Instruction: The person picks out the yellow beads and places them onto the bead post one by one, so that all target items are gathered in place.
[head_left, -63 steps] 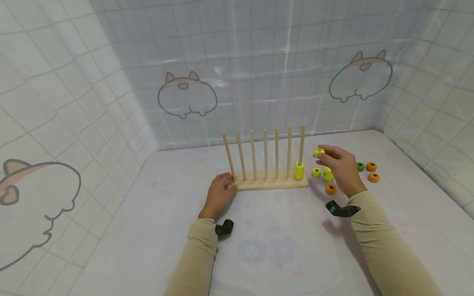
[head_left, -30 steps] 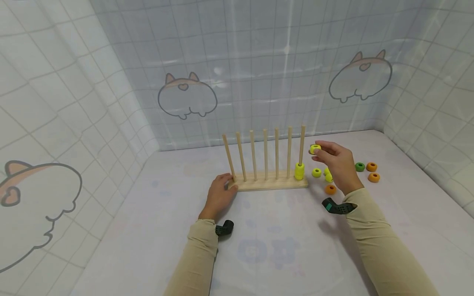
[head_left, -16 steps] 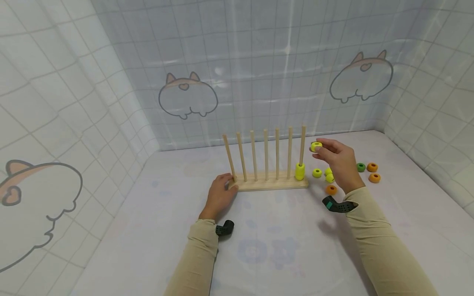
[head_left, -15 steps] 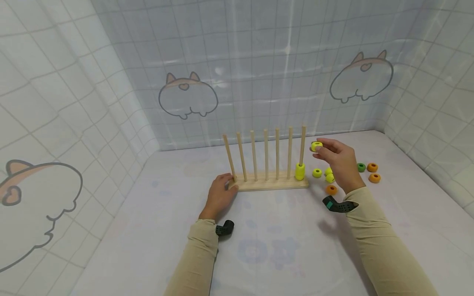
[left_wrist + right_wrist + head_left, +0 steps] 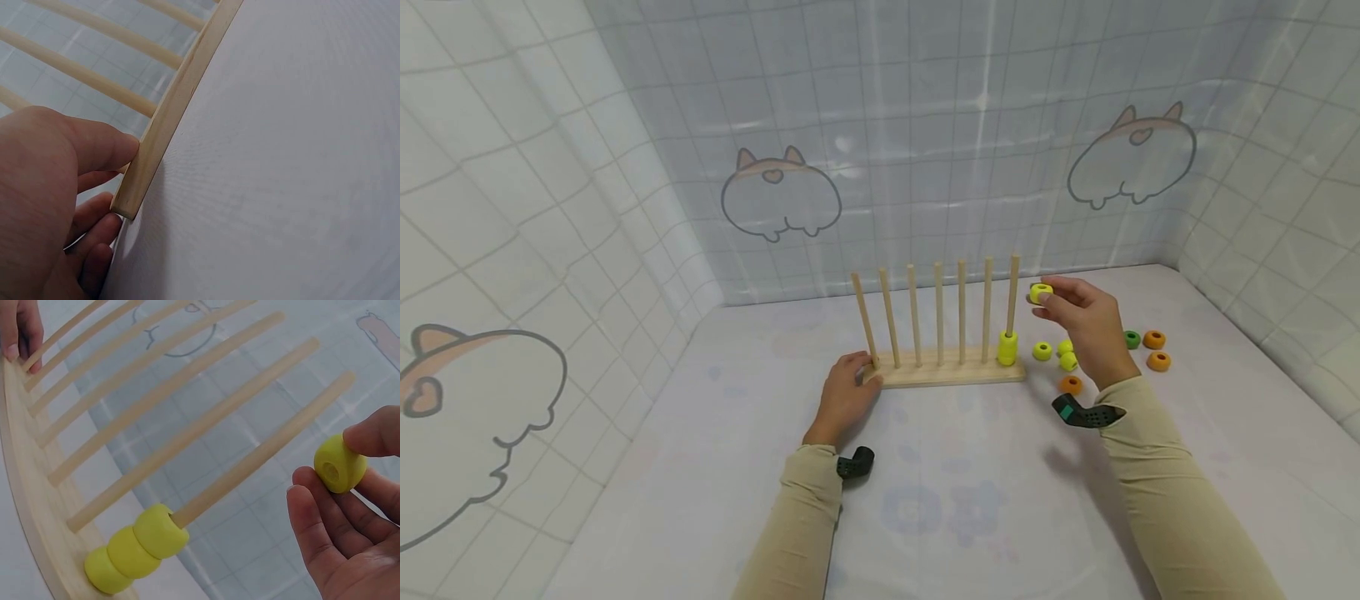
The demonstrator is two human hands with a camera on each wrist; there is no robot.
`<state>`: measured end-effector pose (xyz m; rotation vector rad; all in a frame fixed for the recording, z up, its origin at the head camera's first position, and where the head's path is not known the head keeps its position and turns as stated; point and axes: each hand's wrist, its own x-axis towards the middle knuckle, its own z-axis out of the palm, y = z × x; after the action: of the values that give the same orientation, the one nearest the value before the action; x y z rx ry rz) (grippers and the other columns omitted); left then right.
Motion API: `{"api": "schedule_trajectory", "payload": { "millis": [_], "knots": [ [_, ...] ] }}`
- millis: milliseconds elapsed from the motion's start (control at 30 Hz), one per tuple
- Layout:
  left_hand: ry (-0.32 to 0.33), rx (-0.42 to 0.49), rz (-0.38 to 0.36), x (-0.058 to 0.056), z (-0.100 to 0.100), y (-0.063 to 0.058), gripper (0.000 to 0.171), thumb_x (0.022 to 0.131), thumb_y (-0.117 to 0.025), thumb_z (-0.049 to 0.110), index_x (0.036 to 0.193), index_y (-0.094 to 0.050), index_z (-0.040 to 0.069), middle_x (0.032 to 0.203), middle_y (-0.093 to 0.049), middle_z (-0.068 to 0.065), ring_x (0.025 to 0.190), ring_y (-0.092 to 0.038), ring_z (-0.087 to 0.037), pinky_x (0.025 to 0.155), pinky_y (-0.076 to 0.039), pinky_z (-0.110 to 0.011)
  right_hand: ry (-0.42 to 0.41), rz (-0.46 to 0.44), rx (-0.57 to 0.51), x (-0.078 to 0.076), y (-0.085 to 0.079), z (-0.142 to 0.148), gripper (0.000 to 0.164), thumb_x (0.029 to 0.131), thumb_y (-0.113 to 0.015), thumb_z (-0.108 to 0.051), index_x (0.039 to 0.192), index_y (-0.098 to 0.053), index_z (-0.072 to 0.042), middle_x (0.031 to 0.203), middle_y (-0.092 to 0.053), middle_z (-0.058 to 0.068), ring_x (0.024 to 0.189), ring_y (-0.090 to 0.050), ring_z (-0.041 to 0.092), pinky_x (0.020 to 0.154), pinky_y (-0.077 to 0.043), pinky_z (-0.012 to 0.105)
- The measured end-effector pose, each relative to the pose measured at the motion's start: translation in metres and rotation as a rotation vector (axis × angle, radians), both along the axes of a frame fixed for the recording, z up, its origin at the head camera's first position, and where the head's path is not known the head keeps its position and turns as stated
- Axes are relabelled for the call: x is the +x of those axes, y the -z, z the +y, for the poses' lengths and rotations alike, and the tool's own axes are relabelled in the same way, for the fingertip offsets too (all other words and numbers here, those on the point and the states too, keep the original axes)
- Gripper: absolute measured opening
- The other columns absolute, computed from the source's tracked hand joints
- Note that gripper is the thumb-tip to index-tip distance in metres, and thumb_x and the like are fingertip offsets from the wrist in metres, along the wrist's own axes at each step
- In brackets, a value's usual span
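A wooden peg rack (image 5: 951, 369) with several upright pegs stands on the table in the head view. Three yellow beads (image 5: 132, 550) are stacked at the foot of its rightmost peg, as the right wrist view shows. My left hand (image 5: 842, 398) grips the rack's left end; in the left wrist view the thumb lies on the front edge of the base (image 5: 169, 112). My right hand (image 5: 1090, 329) pinches another yellow bead (image 5: 339, 464) between thumb and fingers. That bead is in the air just right of the rightmost peg, near its upper part and apart from it.
Loose yellow beads (image 5: 1042, 351) lie right of the rack, with an orange bead (image 5: 1071, 384) in front of them. Farther right are a green bead (image 5: 1131, 339) and two more orange beads (image 5: 1158, 361). A tile-patterned sheet (image 5: 910, 150) rises behind the table.
My right hand has moved slightly up and left with the yellow bead, bringing it closer to the rightmost peg's upper part. The left hand and rack have stayed put.
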<state>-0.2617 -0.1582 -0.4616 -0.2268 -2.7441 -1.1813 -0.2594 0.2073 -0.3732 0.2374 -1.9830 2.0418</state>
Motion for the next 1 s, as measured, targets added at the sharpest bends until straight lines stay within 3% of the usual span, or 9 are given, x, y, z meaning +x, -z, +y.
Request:
{"api": "schedule_trajectory", "payload": {
  "millis": [433, 733, 1000],
  "knots": [
    [-0.002, -0.003, 0.003, -0.002, -0.001, 0.003, 0.044, 0.095, -0.065, 0.024, 0.135, -0.062, 0.004, 0.146, -0.049, -0.012, 0.138, -0.040, -0.035, 0.113, -0.031, -0.052, 0.022, 0.005, 0.072, -0.003, -0.008, -0.005, 0.040, 0.098, -0.066, -0.023, 0.131, -0.060, -0.002, 0.122, -0.063, 0.013, 0.103, -0.068, 0.019, 0.089, -0.054, 0.025],
    [-0.008, -0.009, 0.007, -0.002, -0.001, 0.002, 0.042, 0.094, -0.065, 0.024, 0.132, -0.064, 0.005, 0.145, -0.050, -0.012, 0.137, -0.041, -0.035, 0.112, -0.032, -0.053, 0.013, 0.033, -0.001, -0.009, -0.015, -0.010, 0.037, 0.099, -0.065, -0.020, 0.129, -0.060, 0.000, 0.122, -0.063, 0.017, 0.111, -0.065, 0.029, 0.089, -0.055, 0.027],
    [-0.004, -0.009, 0.005, -0.003, -0.001, 0.002, 0.043, 0.094, -0.065, 0.024, 0.133, -0.064, 0.005, 0.145, -0.050, -0.012, 0.137, -0.041, -0.034, 0.112, -0.033, -0.052, 0.009, 0.035, -0.048, -0.009, -0.021, -0.013, 0.036, 0.098, -0.066, -0.019, 0.128, -0.060, 0.001, 0.121, -0.062, 0.014, 0.109, -0.066, 0.024, 0.089, -0.055, 0.028]
  ]
}}
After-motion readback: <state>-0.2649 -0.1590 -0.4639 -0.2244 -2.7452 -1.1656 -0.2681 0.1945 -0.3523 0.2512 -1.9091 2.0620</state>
